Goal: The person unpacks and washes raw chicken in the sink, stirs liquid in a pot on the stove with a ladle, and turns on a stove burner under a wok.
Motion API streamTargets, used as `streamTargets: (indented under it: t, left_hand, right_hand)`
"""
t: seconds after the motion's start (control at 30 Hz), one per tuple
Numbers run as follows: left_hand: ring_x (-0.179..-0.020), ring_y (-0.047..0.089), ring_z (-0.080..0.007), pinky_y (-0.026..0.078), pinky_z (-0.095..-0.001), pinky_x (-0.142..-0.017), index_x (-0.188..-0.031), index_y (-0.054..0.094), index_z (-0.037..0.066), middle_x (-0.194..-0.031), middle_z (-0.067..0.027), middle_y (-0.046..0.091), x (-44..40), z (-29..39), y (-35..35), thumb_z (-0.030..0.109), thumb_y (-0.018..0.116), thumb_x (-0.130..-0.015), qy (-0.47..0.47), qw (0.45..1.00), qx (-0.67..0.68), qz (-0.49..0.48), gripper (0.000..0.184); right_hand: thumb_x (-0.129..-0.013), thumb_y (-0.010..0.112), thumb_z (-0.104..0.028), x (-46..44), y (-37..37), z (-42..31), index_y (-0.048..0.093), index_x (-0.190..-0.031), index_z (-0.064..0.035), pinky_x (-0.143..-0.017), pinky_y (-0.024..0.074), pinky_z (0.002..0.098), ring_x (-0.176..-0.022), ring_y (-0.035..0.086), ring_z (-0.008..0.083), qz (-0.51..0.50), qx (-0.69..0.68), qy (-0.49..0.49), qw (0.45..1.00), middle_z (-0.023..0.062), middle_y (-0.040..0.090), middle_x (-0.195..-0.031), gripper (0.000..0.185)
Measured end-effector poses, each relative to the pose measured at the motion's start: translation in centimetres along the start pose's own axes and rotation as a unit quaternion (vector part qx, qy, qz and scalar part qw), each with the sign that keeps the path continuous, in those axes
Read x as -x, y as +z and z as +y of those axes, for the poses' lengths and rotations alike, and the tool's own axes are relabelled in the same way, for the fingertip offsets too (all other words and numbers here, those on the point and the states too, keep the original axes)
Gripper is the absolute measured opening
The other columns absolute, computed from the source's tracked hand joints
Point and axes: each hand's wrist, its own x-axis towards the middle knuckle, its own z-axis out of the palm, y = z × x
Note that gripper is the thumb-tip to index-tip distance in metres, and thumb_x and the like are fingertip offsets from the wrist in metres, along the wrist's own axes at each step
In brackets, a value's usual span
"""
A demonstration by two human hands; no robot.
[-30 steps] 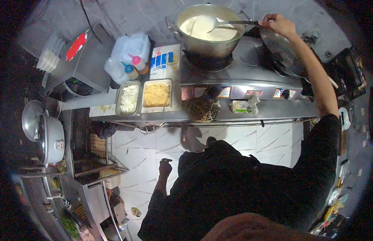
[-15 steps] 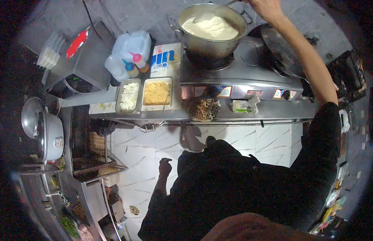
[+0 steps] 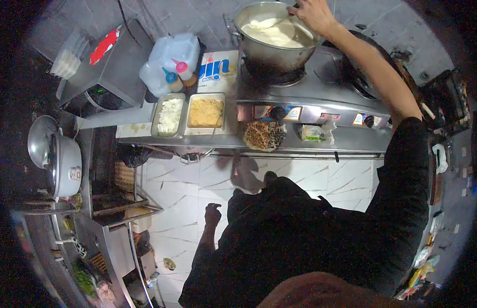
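A large metal pot (image 3: 279,56) of thick cream-coloured liquid (image 3: 284,33) stands on the left burner of the steel stove (image 3: 320,100). Over the pot's right rim is my right hand (image 3: 313,15), its fingers closed round the ladle's handle. The ladle's bowl is not clearly visible, and the liquid's surface is swirled. My left hand (image 3: 212,213) hangs low above the tiled floor, away from the counter, with its fingers curled and partly apart; nothing shows in it.
Left of the stove are trays of white pieces (image 3: 169,115) and yellow paste (image 3: 206,113), squeeze bottles (image 3: 184,72) and plastic containers (image 3: 171,56). A patterned round item (image 3: 264,135) and small packet (image 3: 313,133) lie at the counter's front. A rice cooker (image 3: 69,164) stands far left.
My right hand has moved left, from beyond the pot's right side to over its rim, with the ladle. The white ladle bowl seen earlier is no longer distinct. My left hand has barely moved.
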Motion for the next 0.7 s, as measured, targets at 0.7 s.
streamTargets:
  t: [0.7]
  left_hand:
    - [-0.094,0.053,-0.026,0.042,-0.0378,-0.084,-0.088,0.063,0.012,-0.087,-0.0094,0.059,-0.6,-3.0,-0.8,-0.002,0.048,-0.065,-0.024,0.997,0.047,-0.056,0.03]
  right_hand:
    - [-0.07,0.06,-0.03,5.1,-10.0,1.9,0.067,-0.082,-0.0223,-0.083,0.0329,0.0579,-0.099,0.048,0.0187,-0.039,-0.057,-0.009,0.998,0.003,0.056,-0.087,0.016]
